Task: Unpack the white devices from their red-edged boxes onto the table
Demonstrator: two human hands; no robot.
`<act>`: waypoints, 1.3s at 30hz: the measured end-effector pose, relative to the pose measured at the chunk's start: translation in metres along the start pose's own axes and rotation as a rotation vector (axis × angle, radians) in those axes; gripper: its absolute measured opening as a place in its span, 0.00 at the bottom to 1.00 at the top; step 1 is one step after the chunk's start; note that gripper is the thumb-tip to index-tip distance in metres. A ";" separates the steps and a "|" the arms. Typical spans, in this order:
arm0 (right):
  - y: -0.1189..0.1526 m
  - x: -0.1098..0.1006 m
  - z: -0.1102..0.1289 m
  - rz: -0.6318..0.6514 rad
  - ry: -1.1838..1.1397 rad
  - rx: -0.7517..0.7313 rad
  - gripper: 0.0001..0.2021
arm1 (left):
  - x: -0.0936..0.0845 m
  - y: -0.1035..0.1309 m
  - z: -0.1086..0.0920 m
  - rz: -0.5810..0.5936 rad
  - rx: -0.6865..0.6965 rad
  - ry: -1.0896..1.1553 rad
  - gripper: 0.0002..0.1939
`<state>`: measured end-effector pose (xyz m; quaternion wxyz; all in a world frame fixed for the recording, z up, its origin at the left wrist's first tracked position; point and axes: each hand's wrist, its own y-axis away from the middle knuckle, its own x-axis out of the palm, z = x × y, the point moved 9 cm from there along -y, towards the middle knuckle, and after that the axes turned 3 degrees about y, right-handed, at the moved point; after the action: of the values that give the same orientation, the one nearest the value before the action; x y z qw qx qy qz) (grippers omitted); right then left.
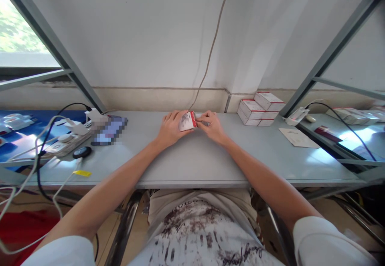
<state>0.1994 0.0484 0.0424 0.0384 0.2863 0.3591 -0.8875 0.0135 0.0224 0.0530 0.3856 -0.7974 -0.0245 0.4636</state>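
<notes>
A small white box with a red end (188, 122) is held just above the grey table, near its middle. My left hand (172, 128) wraps round the box from the left, thumb below and fingers over the top. At the box's red end, the bent fingers of my right hand (211, 126) are pinched together and touch its edge. Whether those fingers hold a flap or something small is too fine to tell. Printed text shows on the box's white side.
Similar white boxes (261, 108) are stacked at the back right, beside a flat paper (298, 137) and a white plug adapter (296, 116). On the left lie a phone (110, 130), a power strip (64, 143), a black round object (82, 152) and cables.
</notes>
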 end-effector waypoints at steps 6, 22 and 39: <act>-0.002 0.006 -0.001 0.067 -0.079 -0.001 0.09 | 0.000 0.000 0.000 0.000 0.019 -0.050 0.41; -0.001 0.012 -0.005 0.146 -0.003 0.054 0.06 | 0.003 0.000 -0.010 -0.034 0.173 -0.196 0.38; 0.000 0.022 -0.010 0.179 0.205 -0.027 0.09 | 0.003 0.003 -0.019 -0.079 0.289 -0.352 0.36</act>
<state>0.1861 0.0580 0.0251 0.0846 0.4057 0.3461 -0.8417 0.0290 0.0100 0.0540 0.5034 -0.6390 -0.0558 0.5789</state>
